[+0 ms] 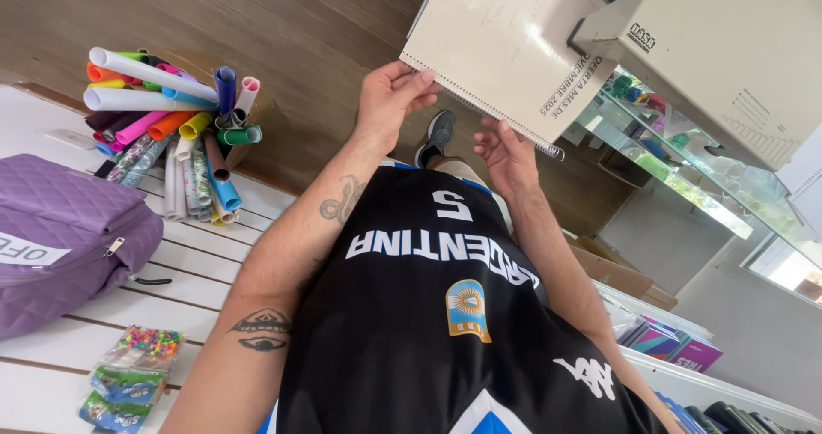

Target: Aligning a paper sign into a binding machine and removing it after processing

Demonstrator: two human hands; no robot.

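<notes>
Both hands grip a spiral-bound notebook: the left hand pinches its corner, the right hand clasps the wire edge (a cardboard box sits just beyond); a loose pinch could likely drop it.

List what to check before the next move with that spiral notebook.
1. Left hand grip: ok, its fingers pinch the corner of the spiral notebook.
2. Right hand grip: cannot tell, it touches the spiral edge from below.
3. Notebook held off the floor: ok.
4. Room on the far side: not ok, the cardboard box overlaps the notebook's edge.
5. Coloured paper rolls out of the way: ok, well apart on the white table.
</notes>
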